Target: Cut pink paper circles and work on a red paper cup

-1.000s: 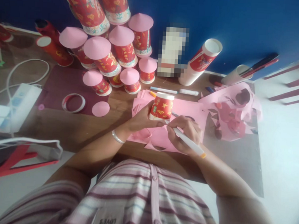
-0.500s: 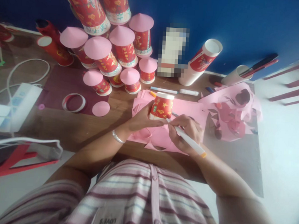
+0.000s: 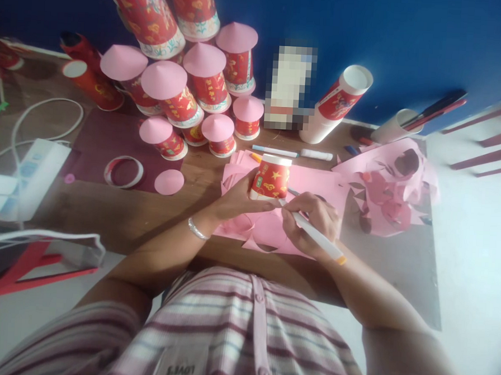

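Cup [image 3: 271,178] over paper [image 3: 316,181], tape roll [image 3: 139,175] to L.

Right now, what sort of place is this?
Probably a craft workspace: cut pink paper on the table, red cylinders topped with pink cones, and a white pen in the right hand.

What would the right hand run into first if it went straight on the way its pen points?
Probably the red cup in the left hand: the white pen in the right hand points at its lower edge. Whether the tip touches the cup is hard to tell.
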The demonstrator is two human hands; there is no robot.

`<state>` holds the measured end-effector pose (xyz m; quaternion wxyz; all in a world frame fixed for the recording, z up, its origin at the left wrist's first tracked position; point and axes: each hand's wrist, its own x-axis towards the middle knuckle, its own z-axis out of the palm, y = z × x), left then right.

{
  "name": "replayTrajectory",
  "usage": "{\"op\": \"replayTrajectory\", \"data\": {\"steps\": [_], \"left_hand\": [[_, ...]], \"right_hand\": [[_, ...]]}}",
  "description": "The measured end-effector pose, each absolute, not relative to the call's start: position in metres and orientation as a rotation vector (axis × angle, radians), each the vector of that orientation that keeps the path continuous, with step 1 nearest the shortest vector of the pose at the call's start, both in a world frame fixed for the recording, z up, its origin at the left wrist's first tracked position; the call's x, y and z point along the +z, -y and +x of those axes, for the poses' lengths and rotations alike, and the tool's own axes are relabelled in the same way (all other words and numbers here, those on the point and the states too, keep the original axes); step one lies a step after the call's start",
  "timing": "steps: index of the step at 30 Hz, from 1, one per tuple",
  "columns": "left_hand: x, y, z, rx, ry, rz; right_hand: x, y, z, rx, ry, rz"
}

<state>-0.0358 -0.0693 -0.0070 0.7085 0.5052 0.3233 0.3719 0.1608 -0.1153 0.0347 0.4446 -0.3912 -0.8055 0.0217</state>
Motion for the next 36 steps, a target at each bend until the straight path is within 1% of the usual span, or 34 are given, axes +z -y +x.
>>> {"op": "replayTrajectory", "data": {"steps": [16,36], "left_hand": [[-0.0069,0.0684,-0.0356,0.824,-0.736,1.136],[-0.0126,0.0668,-0.0362,0.835,-0.719,1.164]], "right_hand": [[0.0379,0.1168,0.1598,0.045,2.001,-1.014],[0.0382,0.1155,0.1607,0.063,2.019,-0.953]]}}
